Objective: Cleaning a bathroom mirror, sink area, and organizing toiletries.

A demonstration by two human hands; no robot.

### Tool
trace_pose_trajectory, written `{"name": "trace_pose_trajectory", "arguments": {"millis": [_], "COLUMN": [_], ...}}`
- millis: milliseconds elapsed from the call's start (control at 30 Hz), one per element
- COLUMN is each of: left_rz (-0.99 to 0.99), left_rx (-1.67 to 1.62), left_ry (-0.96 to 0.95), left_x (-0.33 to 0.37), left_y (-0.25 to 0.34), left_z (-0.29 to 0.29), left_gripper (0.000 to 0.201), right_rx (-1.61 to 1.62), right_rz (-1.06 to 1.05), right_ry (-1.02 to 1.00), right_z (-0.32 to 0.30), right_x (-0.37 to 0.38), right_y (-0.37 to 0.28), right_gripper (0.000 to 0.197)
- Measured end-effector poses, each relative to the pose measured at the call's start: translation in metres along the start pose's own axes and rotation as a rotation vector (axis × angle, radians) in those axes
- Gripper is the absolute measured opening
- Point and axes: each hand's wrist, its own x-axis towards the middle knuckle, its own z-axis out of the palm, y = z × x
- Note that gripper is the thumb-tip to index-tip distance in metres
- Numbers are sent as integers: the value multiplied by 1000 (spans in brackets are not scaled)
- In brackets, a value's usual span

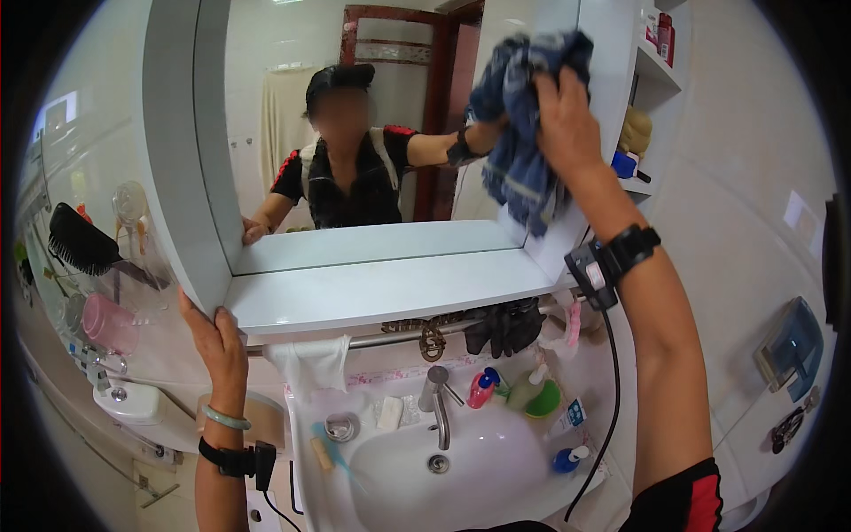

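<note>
My right hand (567, 124) is closed on a crumpled blue cloth (523, 124), which hangs down in folds against the right part of the mirror (399, 106). The cloth looks slightly blurred. Down at the left, my left hand (215, 341) grips the lower left corner of the white mirror cabinet (381, 297), fingers at its edge. Part of that grip is hidden behind the panel. The cabinet's bottom ledge runs between my two arms, with nothing standing on it.
Below are a white sink (408, 496), a faucet (436, 399), a soap bar (390, 413) and several pump bottles. A rail under the cabinet carries a white cloth (310, 362) and black gloves (503, 328). Open shelves (660, 66) stand right; a hairbrush (84, 241) hangs left.
</note>
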Motion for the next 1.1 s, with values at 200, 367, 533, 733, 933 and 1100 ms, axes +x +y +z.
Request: {"name": "trace_pose_trajectory", "arguments": {"millis": [200, 367, 533, 733, 933, 1100], "left_rz": [44, 72, 20, 25, 88, 27], "left_rx": [9, -14, -63, -65, 13, -95], "left_ry": [79, 137, 106, 107, 130, 111], "left_x": [2, 5, 2, 1, -1, 0], "left_y": [4, -5, -6, -5, -4, 1], "left_z": [14, 0, 11, 7, 12, 8], "left_gripper": [58, 58, 59, 58, 56, 56], "right_rx": [78, 255, 259, 202, 176, 721], "right_rz": [142, -482, -361, 331, -124, -998], "right_ry": [46, -522, -251, 122, 315, -237], "right_z": [13, 10, 3, 8, 37, 18], "right_x": [-15, -115, -52, 99, 61, -37], "right_y": [-34, -98, -48, 7, -111, -201], "right_gripper": [63, 25, 19, 53, 55, 38]}}
